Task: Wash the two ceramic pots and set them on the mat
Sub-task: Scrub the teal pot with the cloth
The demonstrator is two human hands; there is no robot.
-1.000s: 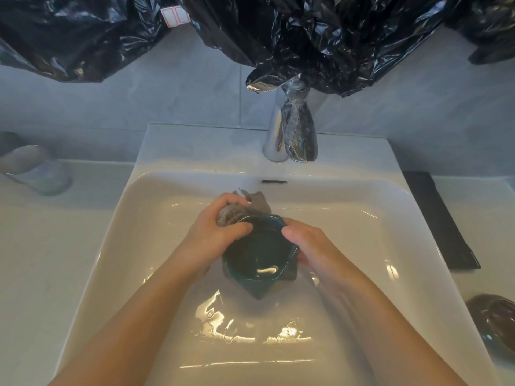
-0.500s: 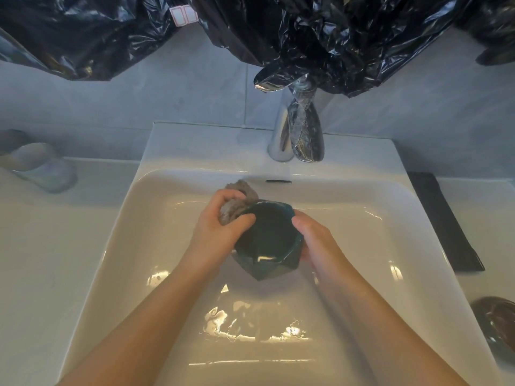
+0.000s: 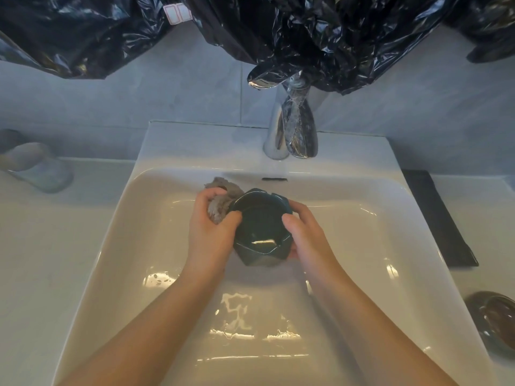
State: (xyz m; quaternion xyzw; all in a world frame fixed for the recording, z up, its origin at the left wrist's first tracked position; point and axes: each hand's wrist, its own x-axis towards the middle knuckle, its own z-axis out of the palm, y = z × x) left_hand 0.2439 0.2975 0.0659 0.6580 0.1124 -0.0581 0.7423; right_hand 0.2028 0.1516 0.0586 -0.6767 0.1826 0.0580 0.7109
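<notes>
You've got the dark teal pot [image 3: 260,227] down in the white basin [image 3: 125,246], tipped so its open mouth faces you. Its faceted sides and notched rim are wet, with a bright glint low inside. Your right hand [image 3: 303,232] grips its right wall, and your left hand [image 3: 211,227] presses a grey cloth [image 3: 220,203] against its left side. The second pot [image 3: 496,319], brown and glossy, sits far right, off the black mat [image 3: 437,218] and near its front end.

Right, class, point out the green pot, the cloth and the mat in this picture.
green pot [image 3: 259,218], head view, on its dark inner wall.
cloth [image 3: 220,208], head view, on the grey fold left of the pot's rim.
mat [image 3: 437,218], head view, on the middle of its black top.
</notes>
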